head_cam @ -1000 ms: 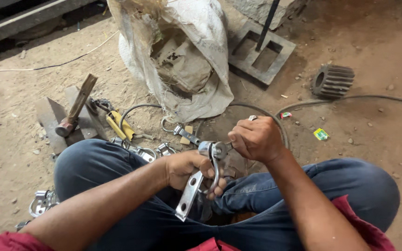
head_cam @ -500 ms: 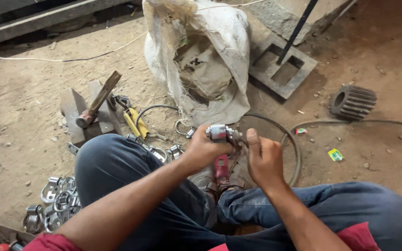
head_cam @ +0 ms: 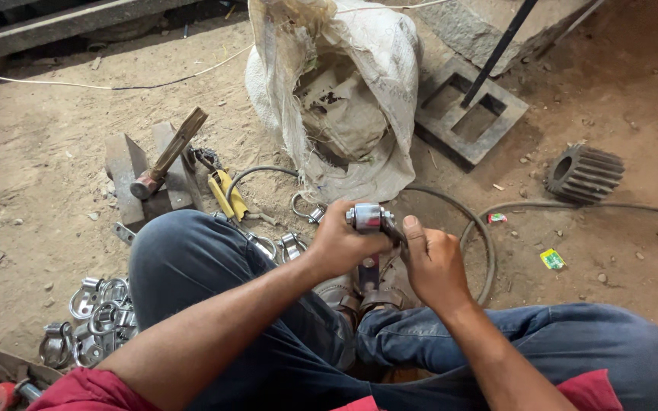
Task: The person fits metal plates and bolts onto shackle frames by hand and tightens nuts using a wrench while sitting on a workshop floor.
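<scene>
I sit on the ground with both arms stretched out over my knees. My left hand (head_cam: 344, 242) is closed around a shiny metal clamp part (head_cam: 367, 218), held just above my feet. My right hand (head_cam: 434, 262) grips the same part from the right, thumb pressed against its side. A flat metal strip of the part (head_cam: 369, 272) hangs down between my hands. More shiny metal clamps (head_cam: 89, 320) lie in a pile by my left knee.
A hammer (head_cam: 167, 154) rests on a steel block (head_cam: 129, 173), with yellow-handled pliers (head_cam: 226, 194) beside it. A dirty white sack (head_cam: 336, 99) stands ahead. A gear wheel (head_cam: 584, 173), a concrete block mould (head_cam: 470, 110) and a cable (head_cam: 573, 205) lie on the right.
My left hand has moved from lower down up onto the clamp part. My right hand has shifted from the top of it to its right side. The view has tilted and drifted.
</scene>
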